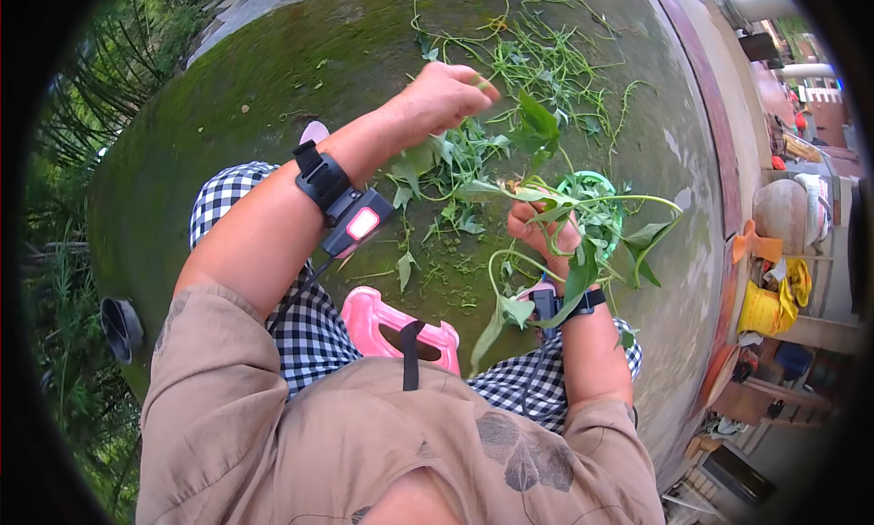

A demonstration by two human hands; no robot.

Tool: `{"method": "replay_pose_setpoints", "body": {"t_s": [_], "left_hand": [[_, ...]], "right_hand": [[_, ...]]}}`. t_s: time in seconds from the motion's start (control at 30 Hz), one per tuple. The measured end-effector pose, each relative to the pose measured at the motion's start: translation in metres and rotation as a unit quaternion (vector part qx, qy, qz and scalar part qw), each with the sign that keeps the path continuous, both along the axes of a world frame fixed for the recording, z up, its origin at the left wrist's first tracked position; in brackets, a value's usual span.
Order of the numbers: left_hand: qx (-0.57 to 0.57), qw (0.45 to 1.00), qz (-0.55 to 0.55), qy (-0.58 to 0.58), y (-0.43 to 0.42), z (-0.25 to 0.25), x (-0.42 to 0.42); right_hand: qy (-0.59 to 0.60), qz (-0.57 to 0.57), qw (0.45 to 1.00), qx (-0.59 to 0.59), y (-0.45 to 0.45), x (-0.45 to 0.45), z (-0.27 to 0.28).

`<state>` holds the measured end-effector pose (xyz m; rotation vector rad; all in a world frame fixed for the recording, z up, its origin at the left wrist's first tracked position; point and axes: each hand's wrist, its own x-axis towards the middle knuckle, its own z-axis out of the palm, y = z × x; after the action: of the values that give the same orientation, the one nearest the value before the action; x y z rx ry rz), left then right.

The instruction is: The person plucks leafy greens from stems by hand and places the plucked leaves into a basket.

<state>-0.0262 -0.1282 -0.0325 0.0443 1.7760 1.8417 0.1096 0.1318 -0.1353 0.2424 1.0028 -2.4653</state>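
Leafy vine held at the green basket.
Right hand is closed on the vine beside the basket; left hand, fingers curled, is forward-left of it, contents unclear.

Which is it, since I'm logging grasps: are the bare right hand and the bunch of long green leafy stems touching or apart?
Touching. The head view shows the right hand closed on the leafy stems, leaves draping over its wrist.

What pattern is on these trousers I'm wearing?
Your trousers have dark-and-white checks, showing best in the head view.
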Motion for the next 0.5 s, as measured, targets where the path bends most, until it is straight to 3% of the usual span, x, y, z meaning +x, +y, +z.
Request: {"method": "replay_pose_setpoints", "body": {"t_s": [0.13, 0.3, 0.47, 0.5], "left_hand": [[0.056, 0.996, -0.05, -0.047, 0.007, 0.001, 0.008], [0.057, 0.995, -0.041, -0.071, 0.012, -0.004, 0.01], [-0.052, 0.998, -0.026, 0.003, 0.01, -0.009, 0.005], [-0.091, 0.995, -0.01, 0.033, 0.008, -0.013, 0.0]], "right_hand": [[-0.01, 0.021, 0.998, -0.058, -0.014, 0.006, -0.01], [-0.066, 0.036, 0.994, 0.075, -0.02, 0.008, -0.008], [-0.078, 0.052, 0.994, 0.057, -0.014, -0.008, 0.004], [-0.15, -0.011, 0.984, 0.092, -0.019, -0.013, 0.023]]}}
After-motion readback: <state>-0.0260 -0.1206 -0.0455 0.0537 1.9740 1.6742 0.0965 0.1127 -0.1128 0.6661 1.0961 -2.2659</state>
